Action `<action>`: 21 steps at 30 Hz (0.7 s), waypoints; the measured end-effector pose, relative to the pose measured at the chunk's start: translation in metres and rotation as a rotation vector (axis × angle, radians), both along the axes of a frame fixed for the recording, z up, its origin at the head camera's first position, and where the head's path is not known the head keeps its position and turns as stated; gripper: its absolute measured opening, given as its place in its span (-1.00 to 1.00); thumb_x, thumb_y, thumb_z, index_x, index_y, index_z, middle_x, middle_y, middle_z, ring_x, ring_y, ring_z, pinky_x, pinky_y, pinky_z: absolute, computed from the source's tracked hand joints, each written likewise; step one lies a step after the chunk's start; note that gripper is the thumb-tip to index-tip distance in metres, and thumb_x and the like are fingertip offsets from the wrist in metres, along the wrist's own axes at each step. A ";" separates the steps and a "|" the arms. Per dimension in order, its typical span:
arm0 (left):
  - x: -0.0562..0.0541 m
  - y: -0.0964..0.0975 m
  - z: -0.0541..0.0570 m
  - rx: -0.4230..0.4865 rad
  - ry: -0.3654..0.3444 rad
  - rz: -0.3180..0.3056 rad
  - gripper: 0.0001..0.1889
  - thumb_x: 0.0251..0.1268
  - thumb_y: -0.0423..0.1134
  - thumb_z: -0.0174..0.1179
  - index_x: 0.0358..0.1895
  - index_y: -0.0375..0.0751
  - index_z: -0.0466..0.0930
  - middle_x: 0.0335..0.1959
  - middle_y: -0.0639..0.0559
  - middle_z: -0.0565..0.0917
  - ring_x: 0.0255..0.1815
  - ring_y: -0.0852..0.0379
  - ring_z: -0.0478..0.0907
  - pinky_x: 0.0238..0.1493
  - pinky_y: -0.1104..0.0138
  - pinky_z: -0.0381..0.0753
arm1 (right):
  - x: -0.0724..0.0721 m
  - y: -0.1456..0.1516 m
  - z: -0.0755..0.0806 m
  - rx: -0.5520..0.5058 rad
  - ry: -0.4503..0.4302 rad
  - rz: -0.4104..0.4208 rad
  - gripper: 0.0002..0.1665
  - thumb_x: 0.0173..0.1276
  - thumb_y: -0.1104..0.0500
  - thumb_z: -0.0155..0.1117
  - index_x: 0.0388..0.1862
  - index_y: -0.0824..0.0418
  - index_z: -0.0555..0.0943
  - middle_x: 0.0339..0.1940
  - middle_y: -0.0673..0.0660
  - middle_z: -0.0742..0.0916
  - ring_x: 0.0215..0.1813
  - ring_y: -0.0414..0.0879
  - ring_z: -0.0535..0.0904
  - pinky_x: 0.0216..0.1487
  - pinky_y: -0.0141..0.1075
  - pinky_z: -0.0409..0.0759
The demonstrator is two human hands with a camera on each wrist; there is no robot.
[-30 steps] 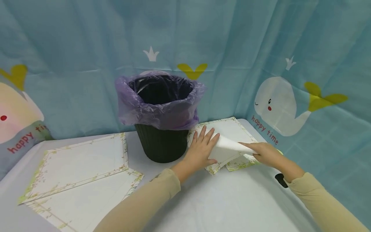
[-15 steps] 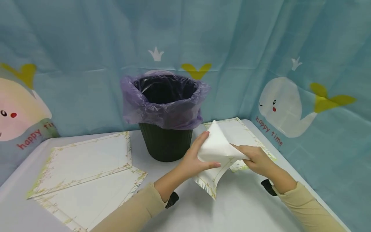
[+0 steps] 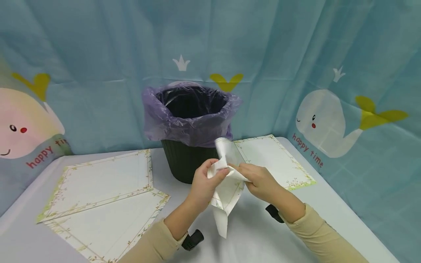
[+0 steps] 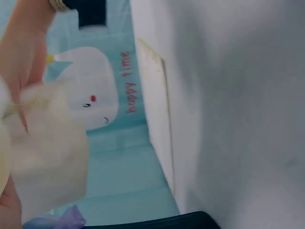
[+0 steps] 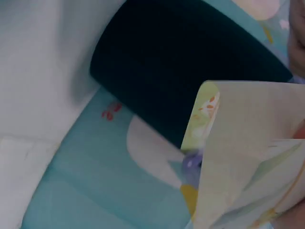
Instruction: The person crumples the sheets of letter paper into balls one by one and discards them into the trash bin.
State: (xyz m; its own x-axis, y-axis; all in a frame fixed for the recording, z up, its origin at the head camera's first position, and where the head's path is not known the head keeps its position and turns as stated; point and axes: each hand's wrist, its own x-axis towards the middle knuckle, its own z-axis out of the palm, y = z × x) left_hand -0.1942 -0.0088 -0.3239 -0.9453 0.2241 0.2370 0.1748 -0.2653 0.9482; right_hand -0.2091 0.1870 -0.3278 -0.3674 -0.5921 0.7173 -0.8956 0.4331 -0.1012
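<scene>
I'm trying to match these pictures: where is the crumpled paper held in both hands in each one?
Head: the crumpled paper sits right of centre, below the middle.
Left wrist: the crumpled paper is at the left, from mid-height down.
Right wrist: the crumpled paper fills the lower right.
Shared landmark: the dark bin, mid-picture in head, bottom edge in left wrist, top centre in right wrist.

Ahead of the left hand [image 3: 204,184], the dark bin [image 3: 179,160] is blocking the way, its purple liner [image 3: 187,128] bulging outward. Creased paper [image 3: 227,191] is filling the gap to the right hand [image 3: 261,182]. Beyond that hand, a flat sheet [image 3: 273,157] is leaving room overhead as far as the curtain [image 3: 98,73], walling off back and right
</scene>
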 end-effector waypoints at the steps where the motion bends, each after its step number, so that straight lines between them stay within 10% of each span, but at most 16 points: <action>1: 0.001 0.000 0.000 0.028 0.020 -0.008 -0.72 0.26 -0.37 0.23 -0.07 -0.48 0.42 -0.24 -0.03 0.56 -0.29 0.17 0.56 -0.32 0.37 0.60 | 0.000 -0.005 0.000 -0.003 -0.054 0.006 -0.14 0.03 0.66 0.05 0.33 0.12 0.49 -0.34 0.03 0.60 -0.39 -0.19 0.43 -0.43 -0.41 0.42; 4: 0.002 -0.001 -0.001 0.104 0.086 -0.011 -0.73 0.30 -0.42 0.10 -0.08 -0.62 0.37 -0.31 0.03 0.57 -0.36 0.25 0.57 -0.36 0.44 0.60 | 0.004 -0.018 0.002 -0.017 -0.298 0.085 -0.29 0.16 0.58 0.00 0.34 0.28 0.41 0.10 0.20 0.55 0.01 -0.05 0.50 -0.05 -0.24 0.53; 7: 0.001 -0.002 -0.001 0.165 0.134 -0.021 -0.68 0.30 -0.42 0.02 -0.03 -0.69 0.33 -0.32 0.06 0.57 -0.38 0.27 0.57 -0.38 0.47 0.59 | 0.010 -0.025 0.004 -0.044 -0.550 0.196 -0.10 0.25 0.46 -0.01 0.57 0.09 0.07 0.49 0.27 0.20 0.45 0.04 0.16 0.33 -0.07 0.28; 10: 0.002 -0.002 0.001 0.191 0.139 -0.034 -0.68 0.30 -0.39 0.00 -0.02 -0.65 0.33 -0.35 0.08 0.57 -0.40 0.27 0.56 -0.39 0.47 0.58 | 0.015 -0.026 0.006 -0.062 -0.691 0.315 0.12 0.19 0.38 0.10 0.60 -0.14 -0.17 0.57 0.22 -0.02 0.46 -0.05 0.08 0.35 -0.13 0.22; 16: 0.007 0.006 0.008 0.135 0.237 0.036 -0.72 0.35 -0.33 0.03 -0.07 -0.57 0.36 -0.42 0.08 0.53 -0.44 0.27 0.52 -0.39 0.44 0.57 | 0.018 -0.025 0.008 -0.116 -0.777 0.458 0.30 0.20 -0.20 0.40 0.60 -0.08 -0.32 0.55 0.24 -0.02 0.29 -0.11 0.23 0.26 -0.29 0.32; 21: 0.007 0.008 0.008 -0.022 0.379 0.060 -0.65 0.49 -0.21 -0.21 0.03 -0.50 0.30 -0.27 0.01 0.46 -0.27 0.22 0.44 -0.22 0.41 0.51 | 0.024 -0.034 0.007 -0.308 -0.785 0.262 0.52 -0.20 -0.51 0.42 0.51 0.30 -0.04 0.28 0.31 0.40 0.12 -0.04 0.42 0.08 -0.26 0.51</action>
State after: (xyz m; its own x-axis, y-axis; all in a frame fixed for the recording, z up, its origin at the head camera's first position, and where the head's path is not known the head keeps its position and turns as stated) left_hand -0.1868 -0.0005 -0.3156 -0.8031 0.1798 0.5681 0.5288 -0.2245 0.8185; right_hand -0.1847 0.1525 -0.3206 -0.7005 -0.5484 0.4566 -0.5856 0.0760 -0.8070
